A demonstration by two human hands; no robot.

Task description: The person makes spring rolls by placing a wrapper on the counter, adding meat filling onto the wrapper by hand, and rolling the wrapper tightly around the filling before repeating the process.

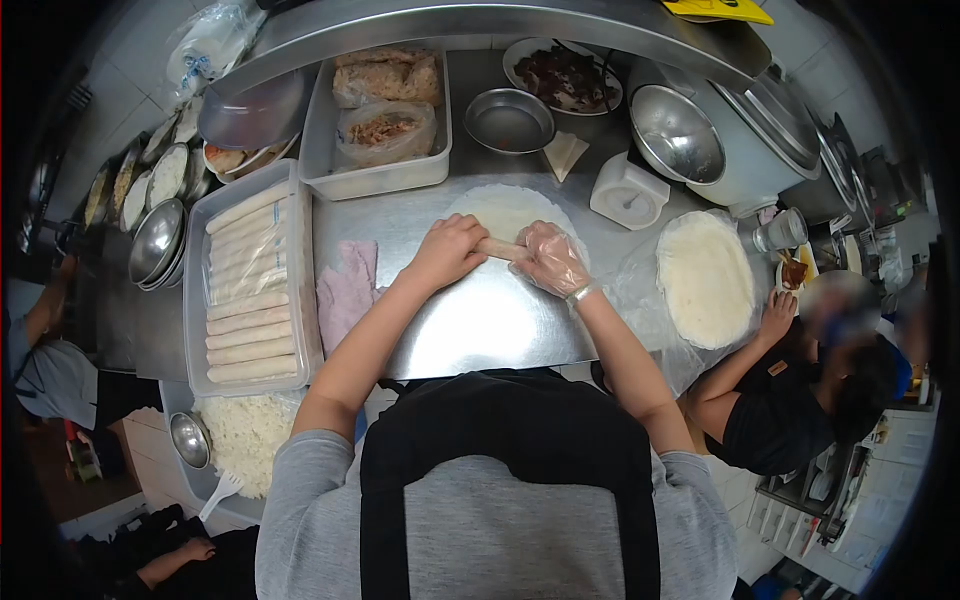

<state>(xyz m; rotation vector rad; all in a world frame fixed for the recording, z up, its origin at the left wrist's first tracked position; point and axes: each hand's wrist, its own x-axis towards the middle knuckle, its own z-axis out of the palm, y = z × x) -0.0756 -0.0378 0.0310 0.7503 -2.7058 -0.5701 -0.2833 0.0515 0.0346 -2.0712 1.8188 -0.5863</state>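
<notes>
A thin pale roll [499, 249], like a spring roll, lies crosswise at the near edge of a round white wrapper sheet [505, 205] on the steel worktop. My left hand [449, 248] is bare, with its fingers curled over the left end of the roll. On the other end sits my right hand [553, 258], in a clear plastic glove, with its fingers closed round the roll. To the right, a stack of round wrappers [706, 280] rests on plastic film. Finished rolls [250, 335] lie in rows in a plastic tub [306, 290] at left, partly under clear film.
A pink cloth [346, 295] lies beside the tub. Behind are a bin of bagged filling [375, 180], a metal bowl [509, 121], a scale [630, 192] and a folded wrapper piece [565, 155]. Shredded white filling [245, 440] stands low left. A co-worker [770, 400] is at right.
</notes>
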